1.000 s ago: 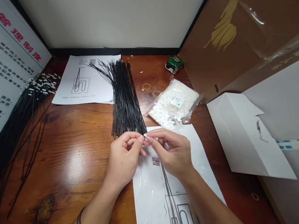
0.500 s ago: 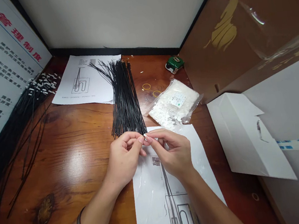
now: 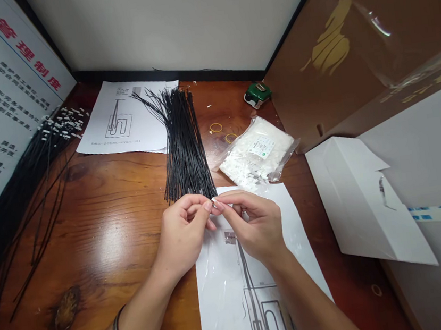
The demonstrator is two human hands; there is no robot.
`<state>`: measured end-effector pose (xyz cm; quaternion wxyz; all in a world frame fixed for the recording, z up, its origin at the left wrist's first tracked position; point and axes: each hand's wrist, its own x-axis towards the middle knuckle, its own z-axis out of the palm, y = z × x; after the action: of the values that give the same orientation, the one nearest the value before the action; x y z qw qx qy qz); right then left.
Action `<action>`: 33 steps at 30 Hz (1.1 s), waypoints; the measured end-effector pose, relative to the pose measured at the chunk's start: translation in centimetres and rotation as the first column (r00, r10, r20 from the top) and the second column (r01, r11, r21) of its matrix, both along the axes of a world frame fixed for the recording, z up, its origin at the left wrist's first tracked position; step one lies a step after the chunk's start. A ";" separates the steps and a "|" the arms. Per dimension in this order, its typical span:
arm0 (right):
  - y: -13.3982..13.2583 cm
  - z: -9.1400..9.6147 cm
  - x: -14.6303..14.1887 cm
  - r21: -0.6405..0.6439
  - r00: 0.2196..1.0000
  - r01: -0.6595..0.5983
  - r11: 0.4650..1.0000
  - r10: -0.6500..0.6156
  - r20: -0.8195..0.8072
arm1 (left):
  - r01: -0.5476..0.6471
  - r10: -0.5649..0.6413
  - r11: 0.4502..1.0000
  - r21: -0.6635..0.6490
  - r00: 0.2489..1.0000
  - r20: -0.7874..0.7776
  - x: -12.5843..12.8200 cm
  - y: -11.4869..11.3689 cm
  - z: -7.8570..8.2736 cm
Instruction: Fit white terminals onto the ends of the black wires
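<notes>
My left hand (image 3: 186, 231) is closed in a pinch at the near end of a bundle of thin black wires (image 3: 183, 143). A black wire appears to be between its thumb and forefinger, mostly hidden by the fingers. Fingertip to fingertip with it, my right hand (image 3: 255, 222) pinches a tiny white connector (image 3: 214, 201), of which only a sliver shows. Both hands are over the top edge of a printed drawing sheet (image 3: 221, 304). Just beyond my right hand lies a clear bag of small white connectors (image 3: 256, 150).
Wires with white ends (image 3: 64, 122) lie along the left panel. Behind them is another drawing sheet (image 3: 96, 121). A green tape measure (image 3: 258, 94) and yellow rubber bands (image 3: 216, 128) are at the back. A brown carton (image 3: 349, 36) and white folded box (image 3: 357, 196) border the right.
</notes>
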<state>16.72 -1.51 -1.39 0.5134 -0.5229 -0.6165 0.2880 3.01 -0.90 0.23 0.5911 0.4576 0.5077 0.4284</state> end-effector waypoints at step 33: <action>0.1 0.2 -0.5 0.130 0.995 0.058 0.990 -0.068 0.075 | -0.005 0.005 1.000 -0.002 0.997 0.082 0.1 0.3 -0.1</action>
<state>16.24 -1.39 -1.23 0.5297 -0.5193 -0.6368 0.2104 3.12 -0.57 0.11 0.6105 0.4380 0.4846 0.4478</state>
